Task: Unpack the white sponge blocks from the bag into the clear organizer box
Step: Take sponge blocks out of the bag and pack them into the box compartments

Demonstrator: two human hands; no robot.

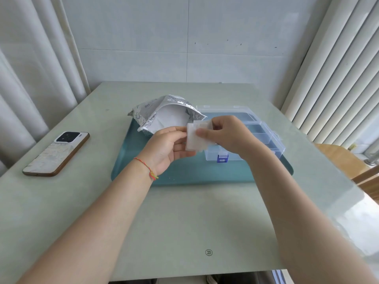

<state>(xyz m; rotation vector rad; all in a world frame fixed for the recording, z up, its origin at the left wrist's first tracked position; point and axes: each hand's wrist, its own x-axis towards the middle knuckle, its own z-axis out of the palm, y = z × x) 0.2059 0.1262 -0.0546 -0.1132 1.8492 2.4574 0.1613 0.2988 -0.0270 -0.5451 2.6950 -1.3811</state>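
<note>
A white sponge block (pixel 194 140) is held between both hands above the teal tray (pixel 184 173). My right hand (pixel 225 136) pinches its upper right side, thumb on the front face. My left hand (pixel 168 146) holds its left edge with fingers behind it. The silver foil bag (pixel 155 113) lies open on the tray's far left, its mouth facing me and white inside. The clear organizer box (pixel 256 128) stands open on the tray's right, partly hidden by my right hand; its blue latch (pixel 222 158) faces me.
A phone (pixel 57 153) lies face down on the table's left. Curtains hang at the left and vertical blinds at the right. A wooden chair (pixel 348 160) stands past the table's right edge.
</note>
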